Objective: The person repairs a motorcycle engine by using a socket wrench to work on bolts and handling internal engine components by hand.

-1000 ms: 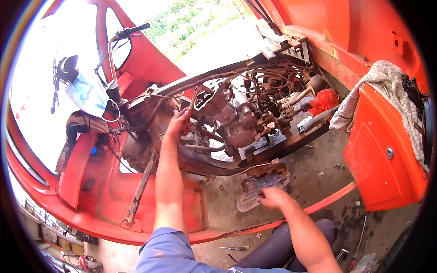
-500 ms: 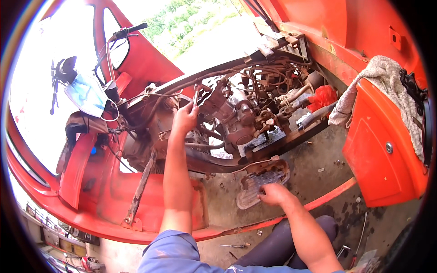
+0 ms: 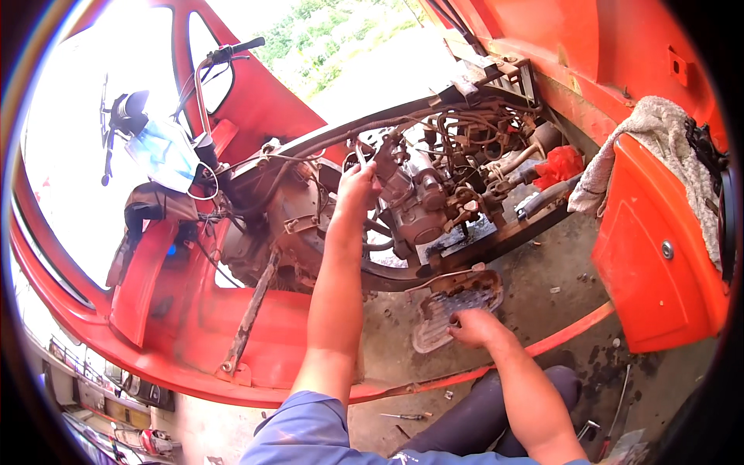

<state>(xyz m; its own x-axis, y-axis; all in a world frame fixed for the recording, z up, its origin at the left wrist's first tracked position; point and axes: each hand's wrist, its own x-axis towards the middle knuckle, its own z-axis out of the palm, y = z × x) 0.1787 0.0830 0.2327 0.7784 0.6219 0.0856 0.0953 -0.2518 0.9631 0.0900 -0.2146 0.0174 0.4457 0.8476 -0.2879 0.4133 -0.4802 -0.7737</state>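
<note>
One bare left hand [image 3: 359, 186] grips a slim silver metal tool [image 3: 360, 154], best held steady, at the grimy grey metal engine [image 3: 418, 221]; whether the curled right hand [image 3: 477, 328] pinches anything, I cannot tell.

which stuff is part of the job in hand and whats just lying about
In use, it seems:
metal tool in left hand
engine beside it
grooved tray near right hand

Probably lying about:
blue face mask
towel over red panel
screwdriver-like tool on floor
</note>
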